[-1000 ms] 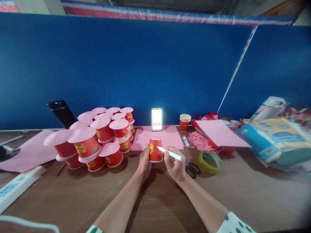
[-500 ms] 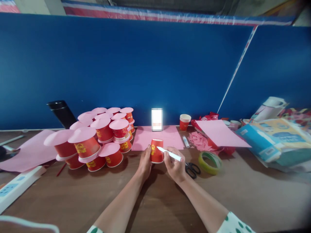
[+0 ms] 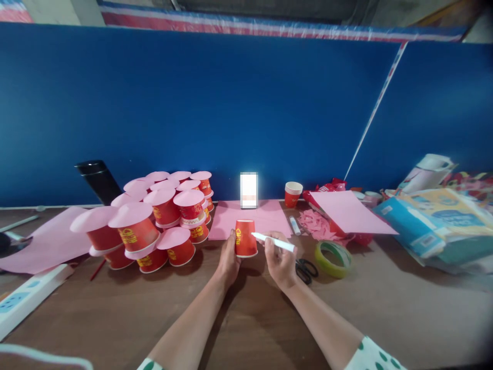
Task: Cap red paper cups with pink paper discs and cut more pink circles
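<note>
A red paper cup (image 3: 245,239) with yellow lettering is upside down in my left hand (image 3: 228,261), whose fingers hold its left side. My right hand (image 3: 281,261) is closed around a white glue pen or marker (image 3: 278,243). The pen points left, its tip at the cup's right side; whether it touches cannot be made out. Behind the cup lie pink paper sheets (image 3: 223,218) on the table. The pen's cap (image 3: 295,226) lies just beyond my right hand. Black scissors (image 3: 307,270) are partly hidden behind that hand.
Red cups topped with pink paper discs (image 3: 133,228) stand stacked at left. At right are a tape roll (image 3: 333,259), pink paper scraps (image 3: 314,224), a cup stack (image 3: 293,195) and a blue-yellow package (image 3: 435,221). A power strip (image 3: 34,298) lies at left; a bright phone screen (image 3: 249,190) stands behind.
The cup has shifted slightly left and turned a little in my left hand. My right hand has drawn back slightly to the right with the pen.
</note>
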A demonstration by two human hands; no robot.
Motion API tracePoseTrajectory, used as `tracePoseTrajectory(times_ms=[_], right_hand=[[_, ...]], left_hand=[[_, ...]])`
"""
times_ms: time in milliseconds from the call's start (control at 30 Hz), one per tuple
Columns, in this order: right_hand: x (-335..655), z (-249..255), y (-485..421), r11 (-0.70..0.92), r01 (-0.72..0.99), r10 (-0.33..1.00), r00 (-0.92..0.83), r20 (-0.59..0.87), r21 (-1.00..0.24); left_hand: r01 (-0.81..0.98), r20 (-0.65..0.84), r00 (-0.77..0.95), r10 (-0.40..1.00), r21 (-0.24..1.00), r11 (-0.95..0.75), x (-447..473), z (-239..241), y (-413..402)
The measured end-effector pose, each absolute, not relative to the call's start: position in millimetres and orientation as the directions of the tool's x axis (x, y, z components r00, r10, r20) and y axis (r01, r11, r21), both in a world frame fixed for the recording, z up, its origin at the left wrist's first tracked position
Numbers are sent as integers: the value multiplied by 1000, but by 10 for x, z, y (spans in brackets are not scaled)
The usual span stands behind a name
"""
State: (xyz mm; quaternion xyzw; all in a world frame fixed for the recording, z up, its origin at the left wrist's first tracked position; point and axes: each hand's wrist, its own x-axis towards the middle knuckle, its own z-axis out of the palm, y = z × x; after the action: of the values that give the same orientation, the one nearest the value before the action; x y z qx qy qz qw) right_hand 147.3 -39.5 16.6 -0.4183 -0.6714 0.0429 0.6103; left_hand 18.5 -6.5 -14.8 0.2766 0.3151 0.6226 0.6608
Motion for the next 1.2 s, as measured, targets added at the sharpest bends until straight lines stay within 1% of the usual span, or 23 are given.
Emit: tracePoseTrajectory(times_ms=[100,333,500,867,1200], right_hand=[[1480,146,-389,626,484,634,140,761,-611],[1457,172,-397,684,516,559,83,825,-515],[1453,192,-397,683,530,552,75,830,-502],[1445,209,-418,693,534,548,45,835,-484],[1444,204,-406,686,555,542,42,839,-471]], left_hand=[[-689,-134,11,991,717,105,184,-133,-59],[-728,-167,6,986,675,119,182,-127,-46],[-716,-190,2,982,685,135,181,-127,-54],[-695,-115,40,993,711,110,199,-112,-70],[-652,-88,41,995,753,94,211,-105,-99]])
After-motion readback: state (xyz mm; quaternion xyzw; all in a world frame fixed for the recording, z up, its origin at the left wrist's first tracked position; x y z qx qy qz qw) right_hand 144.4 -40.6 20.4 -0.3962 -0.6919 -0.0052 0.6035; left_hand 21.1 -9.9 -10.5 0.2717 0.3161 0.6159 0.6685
